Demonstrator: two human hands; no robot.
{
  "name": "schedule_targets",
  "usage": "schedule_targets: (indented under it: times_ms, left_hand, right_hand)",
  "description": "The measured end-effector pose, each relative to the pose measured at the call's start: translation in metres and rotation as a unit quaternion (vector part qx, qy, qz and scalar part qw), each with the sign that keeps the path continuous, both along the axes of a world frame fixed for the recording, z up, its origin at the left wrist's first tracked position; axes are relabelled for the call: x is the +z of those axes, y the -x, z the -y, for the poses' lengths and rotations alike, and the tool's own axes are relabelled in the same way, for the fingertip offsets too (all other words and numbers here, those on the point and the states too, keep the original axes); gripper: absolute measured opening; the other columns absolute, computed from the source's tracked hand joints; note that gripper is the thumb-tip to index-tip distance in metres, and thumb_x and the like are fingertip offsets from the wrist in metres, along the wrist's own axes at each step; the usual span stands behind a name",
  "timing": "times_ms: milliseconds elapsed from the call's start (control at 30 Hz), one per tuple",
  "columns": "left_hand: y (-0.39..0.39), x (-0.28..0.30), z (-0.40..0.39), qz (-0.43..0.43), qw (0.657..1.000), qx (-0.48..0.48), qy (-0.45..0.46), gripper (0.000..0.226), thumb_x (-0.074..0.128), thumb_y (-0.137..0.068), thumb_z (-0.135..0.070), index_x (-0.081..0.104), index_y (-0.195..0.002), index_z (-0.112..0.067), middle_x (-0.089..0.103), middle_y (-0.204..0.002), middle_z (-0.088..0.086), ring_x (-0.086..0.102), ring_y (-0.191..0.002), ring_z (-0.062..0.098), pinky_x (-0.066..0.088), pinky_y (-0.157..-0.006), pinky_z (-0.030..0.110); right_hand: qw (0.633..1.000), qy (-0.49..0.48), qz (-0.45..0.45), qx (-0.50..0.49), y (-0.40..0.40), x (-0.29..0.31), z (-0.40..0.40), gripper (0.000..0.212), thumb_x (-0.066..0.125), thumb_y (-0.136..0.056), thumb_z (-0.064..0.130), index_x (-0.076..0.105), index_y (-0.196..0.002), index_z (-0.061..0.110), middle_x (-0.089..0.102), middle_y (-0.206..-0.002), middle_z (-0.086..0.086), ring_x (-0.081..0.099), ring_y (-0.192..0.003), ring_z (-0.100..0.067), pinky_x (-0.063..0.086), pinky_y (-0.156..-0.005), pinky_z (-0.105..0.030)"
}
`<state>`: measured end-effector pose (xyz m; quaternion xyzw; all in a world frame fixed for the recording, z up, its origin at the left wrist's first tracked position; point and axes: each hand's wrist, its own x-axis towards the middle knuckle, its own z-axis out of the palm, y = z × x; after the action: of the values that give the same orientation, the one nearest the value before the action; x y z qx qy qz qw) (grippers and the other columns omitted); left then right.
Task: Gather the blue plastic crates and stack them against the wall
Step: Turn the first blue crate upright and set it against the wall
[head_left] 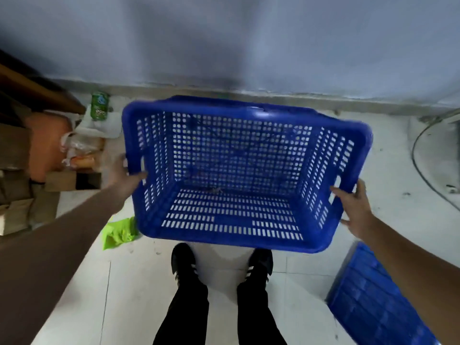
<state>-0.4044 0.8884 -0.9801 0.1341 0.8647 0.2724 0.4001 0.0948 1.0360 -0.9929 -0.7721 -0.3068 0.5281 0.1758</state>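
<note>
Both hands, left hand [124, 174] and right hand [353, 207], grip the blue crate [239, 175] by its end handles, carried just short of the wall [249, 46]. Nothing stacked there yet; another blue piece [378, 300], probably a crate, lies behind it.

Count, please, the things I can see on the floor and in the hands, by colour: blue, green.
Blue: 2, the held crate and another blue crate at lower right.
Green: 2, a can and a crumpled bag.
Total: 4
</note>
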Motion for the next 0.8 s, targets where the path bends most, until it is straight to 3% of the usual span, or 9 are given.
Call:
schedule_targets:
  times_ms: [67,133,200,300,433,533,667,800]
  left_hand:
    - [-0.006,-0.029,0.011,0.034,0.999,-0.004,0.041,0.079,0.072,-0.085,-0.01,0.032,-0.151,-0.027,0.055,-0.139,0.006,0.058,-0.118,0.032,0.049,-0.095,0.05]
    - [-0.009,-0.045,0.02,0.018,0.996,-0.027,0.083,0.08,0.073,-0.083,-0.012,0.034,-0.152,-0.027,0.054,-0.141,0.006,0.058,-0.119,0.036,0.049,-0.093,0.05]
    - [-0.008,-0.055,0.023,0.036,0.997,-0.02,0.069,0.079,0.072,-0.085,-0.012,0.032,-0.151,-0.032,0.053,-0.137,0.001,0.061,-0.109,0.036,0.049,-0.09,0.049]
    - [-0.006,-0.063,0.027,0.055,0.997,-0.004,0.05,0.077,0.066,-0.09,-0.012,0.029,-0.149,-0.046,0.052,-0.132,-0.006,0.063,-0.094,0.031,0.052,-0.084,0.05]
    - [-0.01,-0.065,0.033,0.071,0.995,-0.021,0.063,0.085,0.066,-0.089,-0.011,0.024,-0.148,-0.056,0.048,-0.144,-0.01,0.064,-0.105,0.031,0.055,-0.091,0.052]
    - [-0.009,-0.06,0.027,0.13,0.989,0.034,0.064,0.08,0.062,-0.092,-0.008,0.028,-0.15,-0.051,0.05,-0.144,-0.011,0.063,-0.113,0.027,0.051,-0.098,0.048]
    - [-0.006,-0.041,0.011,0.178,0.979,0.047,0.089,0.07,0.062,-0.093,-0.014,0.036,-0.147,-0.05,0.064,-0.127,-0.008,0.066,-0.112,0.026,0.048,-0.103,0.045]
    - [0.0,-0.038,-0.002,0.203,0.972,0.094,0.071,0.046,0.061,-0.092,-0.023,0.055,-0.135,-0.036,0.055,-0.142,-0.005,0.067,-0.112,0.026,0.049,-0.104,0.041]
  right_hand:
    - [0.999,0.015,-0.013,0.042,0.001,-0.021,0.01,0.076,0.07,-0.093,0.008,0.034,-0.152,0.039,0.059,-0.125,0.01,0.064,-0.106,-0.019,0.054,-0.08,-0.039]
    - [0.993,-0.003,0.009,0.114,0.001,-0.039,0.012,0.073,0.07,-0.089,0.0,0.042,-0.143,0.039,0.061,-0.126,0.012,0.062,-0.115,-0.016,0.051,-0.1,-0.045]
    - [0.991,-0.019,0.02,0.134,0.009,-0.044,0.003,0.069,0.071,-0.085,-0.003,0.045,-0.136,0.036,0.062,-0.121,0.015,0.06,-0.115,-0.015,0.052,-0.096,-0.047]
    - [0.996,0.044,-0.007,0.081,0.019,-0.045,-0.01,0.068,0.066,-0.091,0.005,0.037,-0.14,0.043,0.05,-0.135,0.013,0.051,-0.123,-0.023,0.049,-0.096,-0.054]
    - [0.998,0.029,-0.037,0.042,0.015,-0.057,-0.015,0.063,0.064,-0.087,0.001,0.044,-0.138,0.032,0.057,-0.139,0.004,0.058,-0.122,-0.019,0.05,-0.103,-0.041]
    - [0.994,0.049,-0.099,-0.007,0.013,-0.051,-0.018,0.061,0.064,-0.089,-0.002,0.049,-0.142,0.027,0.063,-0.131,0.005,0.062,-0.116,-0.013,0.052,-0.096,-0.03]
    - [0.983,0.073,-0.163,-0.05,0.0,-0.047,-0.025,0.048,0.062,-0.093,-0.001,0.06,-0.136,0.021,0.066,-0.128,0.0,0.061,-0.124,-0.025,0.054,-0.093,-0.033]
    - [0.98,0.077,-0.169,-0.07,-0.002,-0.041,-0.032,0.046,0.067,-0.092,0.004,0.061,-0.135,0.018,0.066,-0.131,-0.004,0.064,-0.119,-0.025,0.057,-0.095,-0.039]
